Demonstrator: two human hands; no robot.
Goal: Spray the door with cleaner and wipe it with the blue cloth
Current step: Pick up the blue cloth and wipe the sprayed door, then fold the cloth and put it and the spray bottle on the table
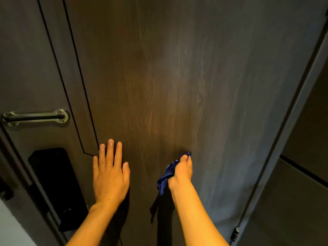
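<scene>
against the dark wood door (159, 86), the left hand (110, 174) lies flat, fingers extended, holding nothing. right hand (181, 172) is closed around the bunched blue cloth (166, 176), pressing it to the panel at centre. left of the hands: a black lock plate (51, 183) and a metal latch bar (35, 117).

A dim home or hotel entrance: a dark wood-grain door (159, 86) carries a metal swing latch (35, 117) above a black electronic lock (53, 183).
</scene>
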